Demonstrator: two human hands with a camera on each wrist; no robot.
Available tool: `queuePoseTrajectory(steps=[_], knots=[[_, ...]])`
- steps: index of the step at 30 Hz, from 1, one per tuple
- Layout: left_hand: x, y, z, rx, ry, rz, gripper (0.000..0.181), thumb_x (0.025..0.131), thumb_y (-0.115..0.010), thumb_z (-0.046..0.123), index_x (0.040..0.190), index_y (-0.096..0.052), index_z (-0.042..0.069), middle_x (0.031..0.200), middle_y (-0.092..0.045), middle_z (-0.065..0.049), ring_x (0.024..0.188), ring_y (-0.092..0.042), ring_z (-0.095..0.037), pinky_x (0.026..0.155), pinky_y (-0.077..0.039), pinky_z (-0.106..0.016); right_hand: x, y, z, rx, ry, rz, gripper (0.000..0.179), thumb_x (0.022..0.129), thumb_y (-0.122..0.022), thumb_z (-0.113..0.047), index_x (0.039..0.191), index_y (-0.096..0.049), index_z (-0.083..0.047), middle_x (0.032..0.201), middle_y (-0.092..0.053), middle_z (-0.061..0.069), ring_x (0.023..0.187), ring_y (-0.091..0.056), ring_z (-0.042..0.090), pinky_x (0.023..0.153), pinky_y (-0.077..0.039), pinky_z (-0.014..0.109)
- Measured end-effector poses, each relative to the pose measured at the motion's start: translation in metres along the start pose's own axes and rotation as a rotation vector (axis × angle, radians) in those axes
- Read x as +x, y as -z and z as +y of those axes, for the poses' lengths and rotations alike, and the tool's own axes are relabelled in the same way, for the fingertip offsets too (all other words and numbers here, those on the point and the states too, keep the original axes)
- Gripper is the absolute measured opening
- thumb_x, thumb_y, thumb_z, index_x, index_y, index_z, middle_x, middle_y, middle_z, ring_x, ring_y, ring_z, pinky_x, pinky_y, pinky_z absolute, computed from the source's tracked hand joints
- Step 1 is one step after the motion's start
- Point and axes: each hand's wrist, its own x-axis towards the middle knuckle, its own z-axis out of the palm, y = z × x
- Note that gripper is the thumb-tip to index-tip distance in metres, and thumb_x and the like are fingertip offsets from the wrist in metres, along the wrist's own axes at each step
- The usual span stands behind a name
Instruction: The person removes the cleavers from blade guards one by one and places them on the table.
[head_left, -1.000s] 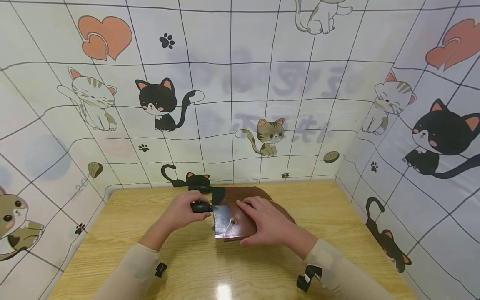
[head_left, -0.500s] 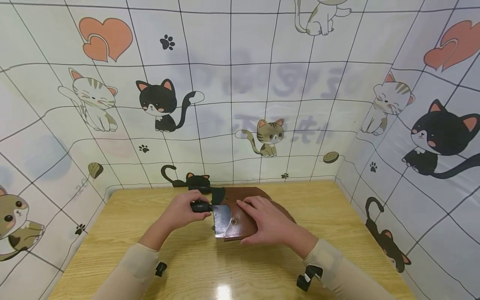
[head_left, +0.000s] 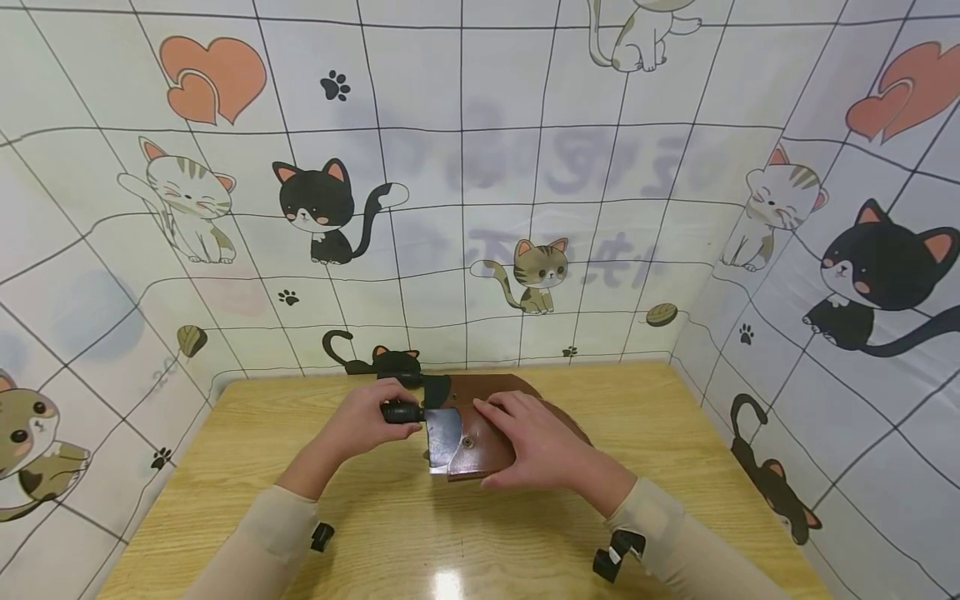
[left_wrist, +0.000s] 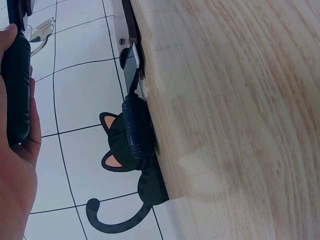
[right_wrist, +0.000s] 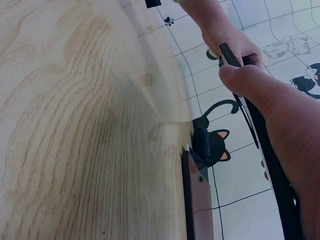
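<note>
Nothing has visibly shifted: the left hand (head_left: 365, 422) grips the black handle (head_left: 402, 413), the right hand (head_left: 546, 448) the brown sheath (head_left: 489, 447). The blade (head_left: 442, 437) therefore stays bare at left.

Front cleaver (head_left: 442, 437) partly inside a sheath (head_left: 486, 454), handle (head_left: 402, 412) leftward; behind it, second cleaver (left_wrist: 137, 127) in second sheath (head_left: 491, 386) along the rear of the desk (head_left: 390, 533), before the wall (head_left: 427, 275).

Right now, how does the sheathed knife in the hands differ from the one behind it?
The front knife is gripped, left hand on its handle, right hand on its sheath; no hand holds the rear knife. The front knife is up off the table; the rear knife rests there by the wall. Both have dark handles and brown sheaths.
</note>
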Motion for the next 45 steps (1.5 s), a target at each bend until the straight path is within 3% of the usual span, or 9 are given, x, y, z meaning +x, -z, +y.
queuePoseTrajectory(steps=[19, 38, 45], knots=[[0.0022, -0.0012, -0.0010, 0.035, -0.054, 0.017, 0.033, 0.084, -0.100, 0.032, 0.110, -0.080, 0.029, 0.104, -0.071, 0.018, 0.088, -0.067, -0.008, 0.077, -0.059, -0.034, -0.0026, 0.0004, 0.0021, 0.002, 0.002, -0.001, 0.117, 0.081, -0.078, -0.086, 0.174, -0.039, -0.025, 0.159, -0.048, -0.003, 0.147, -0.045, 0.018, 0.121, -0.043, 0.046], [0.0011, -0.0034, -0.0013, 0.020, -0.046, 0.019, 0.033, 0.084, -0.100, 0.032, 0.110, -0.080, 0.030, 0.103, -0.071, 0.019, 0.088, -0.066, -0.007, 0.077, -0.059, -0.034, -0.0056, 0.0006, 0.0021, -0.003, 0.016, 0.015, 0.119, 0.080, -0.080, -0.084, 0.173, -0.040, -0.023, 0.159, -0.050, -0.001, 0.146, -0.046, 0.020, 0.120, -0.044, 0.047], [0.0010, -0.0038, 0.0019, 0.034, -0.011, 0.023, 0.032, 0.085, -0.100, 0.034, 0.109, -0.079, 0.031, 0.105, -0.071, 0.019, 0.090, -0.068, -0.007, 0.078, -0.060, -0.034, -0.0062, 0.0019, 0.0013, -0.028, 0.020, 0.033, 0.119, 0.079, -0.081, -0.084, 0.173, -0.042, -0.022, 0.157, -0.052, 0.000, 0.144, -0.048, 0.020, 0.118, -0.046, 0.047]])
